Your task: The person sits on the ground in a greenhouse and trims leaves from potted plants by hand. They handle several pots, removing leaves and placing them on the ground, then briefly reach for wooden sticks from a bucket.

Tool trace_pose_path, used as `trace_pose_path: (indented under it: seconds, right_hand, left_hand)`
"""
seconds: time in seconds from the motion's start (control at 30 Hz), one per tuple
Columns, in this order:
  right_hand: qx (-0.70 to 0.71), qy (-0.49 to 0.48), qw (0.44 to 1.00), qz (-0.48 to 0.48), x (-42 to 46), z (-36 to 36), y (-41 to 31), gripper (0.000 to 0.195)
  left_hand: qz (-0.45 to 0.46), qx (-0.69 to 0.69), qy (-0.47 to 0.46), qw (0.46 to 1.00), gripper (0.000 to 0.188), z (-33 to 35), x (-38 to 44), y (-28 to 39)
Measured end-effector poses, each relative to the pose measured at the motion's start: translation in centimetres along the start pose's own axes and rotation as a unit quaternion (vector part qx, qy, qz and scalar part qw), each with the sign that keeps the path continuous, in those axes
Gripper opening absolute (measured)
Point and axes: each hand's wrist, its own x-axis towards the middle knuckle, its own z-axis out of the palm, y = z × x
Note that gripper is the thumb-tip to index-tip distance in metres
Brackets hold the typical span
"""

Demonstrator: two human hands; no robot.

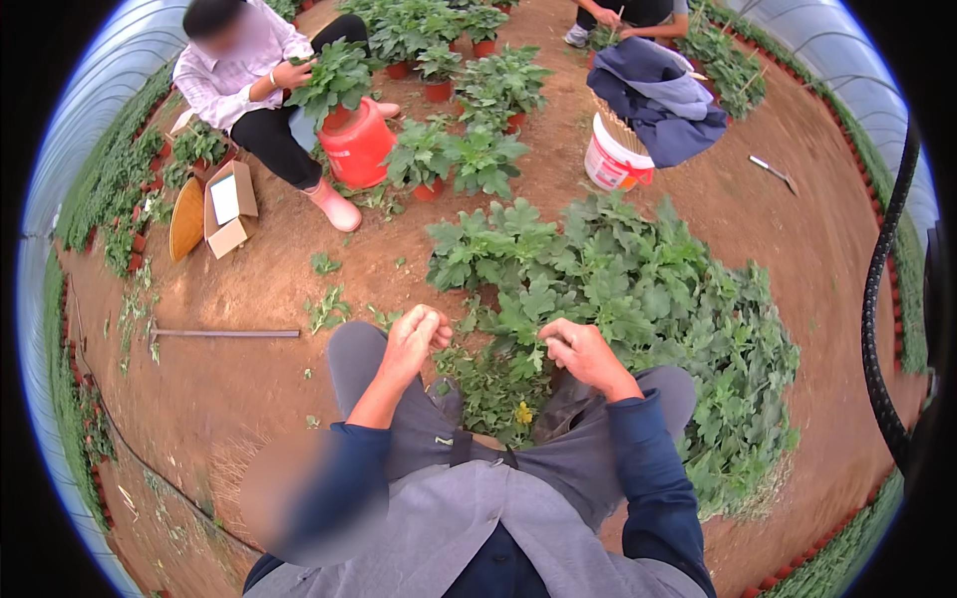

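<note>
My left hand (413, 340) is raised above my left knee, its fingers curled with thumb against them; whether something small is pinched there cannot be told. My right hand (579, 351) is bent beside the leafy green plants (598, 276), thumb and forefinger close together near a leaf; I cannot tell if it touches it. Between my legs lies a heap of cut leaves and stems (497, 389) with a yellow flower (523, 413) on it. The dense plants spread in front of me and along my right side, hiding most of their pots.
Ahead on the left a seated person works at a potted plant on an upturned red bucket (359, 146). A white bucket (613, 157) holds thin sticks and a dark jacket (658, 97). A long-handled tool (224, 333), an open carton (230, 209) and a small hammer-like tool (775, 174) lie on soil.
</note>
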Motion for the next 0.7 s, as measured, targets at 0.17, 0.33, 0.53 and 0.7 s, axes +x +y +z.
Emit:
trace_pose_path:
  seconds: [0.17,0.33,0.53,0.7]
  right_hand:
    - [0.025,0.008,0.999,0.047,-0.2,-0.2,-0.1,0.016]
    - [0.087,0.044,0.994,0.045,-0.1,-0.4,1.1,0.027]
    - [0.438,0.033,0.898,-0.008,1.0,-0.1,2.0,0.072]
    - [0.649,0.000,0.761,-0.018,1.2,1.6,-1.5,0.096]
  left_hand:
    - [0.167,0.244,0.195,0.935,0.021,-4.3,-2.5,0.7]
    - [0.268,0.322,0.257,0.871,0.009,-5.9,-2.8,0.1]
    - [0.216,0.327,0.204,0.897,0.022,-4.8,-2.5,0.3]
    - [0.238,0.292,0.126,0.918,0.048,-1.8,-3.0,1.3]
